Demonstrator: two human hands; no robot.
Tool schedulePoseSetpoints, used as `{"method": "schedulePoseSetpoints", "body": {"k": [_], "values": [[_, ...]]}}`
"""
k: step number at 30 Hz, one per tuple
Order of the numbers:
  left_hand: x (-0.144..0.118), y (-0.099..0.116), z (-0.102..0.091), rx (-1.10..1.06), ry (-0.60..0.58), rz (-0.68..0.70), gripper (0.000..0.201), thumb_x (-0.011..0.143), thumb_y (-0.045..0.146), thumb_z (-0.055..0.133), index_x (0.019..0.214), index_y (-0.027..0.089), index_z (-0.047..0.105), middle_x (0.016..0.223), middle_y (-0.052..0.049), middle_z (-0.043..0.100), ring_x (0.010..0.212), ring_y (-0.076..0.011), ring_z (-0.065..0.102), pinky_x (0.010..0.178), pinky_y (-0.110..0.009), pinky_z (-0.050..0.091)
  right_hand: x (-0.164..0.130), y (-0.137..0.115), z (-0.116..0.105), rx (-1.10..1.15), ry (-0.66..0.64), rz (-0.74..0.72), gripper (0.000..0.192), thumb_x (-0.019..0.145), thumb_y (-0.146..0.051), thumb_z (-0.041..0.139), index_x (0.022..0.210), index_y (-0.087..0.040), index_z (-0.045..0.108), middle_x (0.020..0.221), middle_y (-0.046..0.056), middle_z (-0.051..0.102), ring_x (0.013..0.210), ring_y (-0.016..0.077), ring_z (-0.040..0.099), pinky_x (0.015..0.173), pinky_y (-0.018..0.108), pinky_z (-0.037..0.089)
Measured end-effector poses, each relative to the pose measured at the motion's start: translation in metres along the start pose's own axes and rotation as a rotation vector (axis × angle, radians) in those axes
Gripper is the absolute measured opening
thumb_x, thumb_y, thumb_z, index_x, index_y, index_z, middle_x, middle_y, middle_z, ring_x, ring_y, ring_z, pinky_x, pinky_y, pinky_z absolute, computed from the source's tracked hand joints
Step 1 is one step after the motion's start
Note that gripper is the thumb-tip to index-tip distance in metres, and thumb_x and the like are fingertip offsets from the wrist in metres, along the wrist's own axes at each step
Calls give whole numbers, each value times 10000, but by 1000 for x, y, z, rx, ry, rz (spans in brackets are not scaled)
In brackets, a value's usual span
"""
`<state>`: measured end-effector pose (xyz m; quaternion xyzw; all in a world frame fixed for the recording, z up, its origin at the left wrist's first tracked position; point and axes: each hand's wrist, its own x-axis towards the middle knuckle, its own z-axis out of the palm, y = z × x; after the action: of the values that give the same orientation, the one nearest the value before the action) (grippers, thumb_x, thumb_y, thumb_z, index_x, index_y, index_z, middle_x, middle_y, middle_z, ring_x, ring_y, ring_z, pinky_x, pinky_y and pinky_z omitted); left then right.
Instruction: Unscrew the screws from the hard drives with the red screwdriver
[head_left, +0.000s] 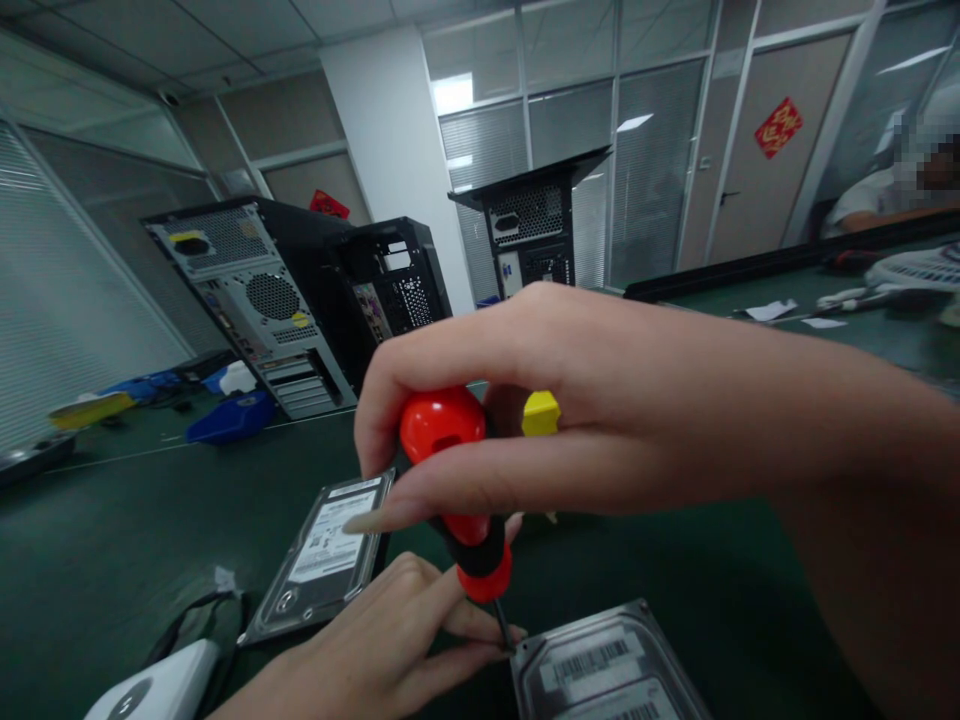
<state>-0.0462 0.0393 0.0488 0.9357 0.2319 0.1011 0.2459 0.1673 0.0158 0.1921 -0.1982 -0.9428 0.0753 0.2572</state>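
My right hand (555, 400) is closed around the red and black handle of a screwdriver (484, 572), which slants down with its shaft toward the table. The screwdriver's tip is at the near-left corner of a hard drive (600, 665), cut off by the bottom edge of the view. Beside that corner my left hand (405, 620) has its thumb and fingertips pinched together around the tip; what lies between them is too small to tell. A second hard drive (330, 550), label up, lies behind my left hand. A yellow piece (541, 412) shows beneath my right hand, mostly hidden.
Computer cases stand at the back: a large one (255, 290), an open black one (397, 280) and another (532, 230). A blue tray (231, 418) is at left, a white device (154, 685) at lower left. A person (892, 190) sits beyond the table's low divider.
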Motion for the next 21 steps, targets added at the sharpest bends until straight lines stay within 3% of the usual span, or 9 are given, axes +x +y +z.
{"method": "schedulePoseSetpoints", "body": {"k": [3,8,13,17,21], "values": [[-2,0,2,-37,7,-24,174,959,361,548,1080,238,561,924,34,780,854,-193,733,849,-283,526,1,0,-1,-1,7,3,137,918,-255,602,918,-133,666,707,-113,578,575,-1,516,480,78,397],[-4,-2,4,-70,8,-18,248,962,353,547,1187,249,546,930,46,780,856,-184,734,867,-281,526,0,0,-2,32,7,-11,144,926,-228,601,920,-102,672,705,-96,572,572,5,509,478,90,406],[-1,-1,1,27,-31,-39,236,940,410,588,1094,260,684,1027,-3,762,902,-221,710,888,-337,535,-2,2,0,-3,24,-61,159,926,-238,599,926,-93,665,724,-87,559,607,13,509,510,107,409],[0,1,6,3,-20,-126,283,846,486,693,1057,303,738,1032,0,758,957,-237,687,845,-315,557,0,2,2,13,46,-49,172,894,-269,635,880,-99,661,713,-87,551,602,22,480,485,120,388],[0,-1,12,-31,7,-175,297,871,511,646,1051,301,754,989,-36,759,937,-255,702,797,-322,579,2,1,4,-33,65,-41,205,860,-323,665,822,-124,640,698,-88,549,597,37,473,474,160,363]]}}
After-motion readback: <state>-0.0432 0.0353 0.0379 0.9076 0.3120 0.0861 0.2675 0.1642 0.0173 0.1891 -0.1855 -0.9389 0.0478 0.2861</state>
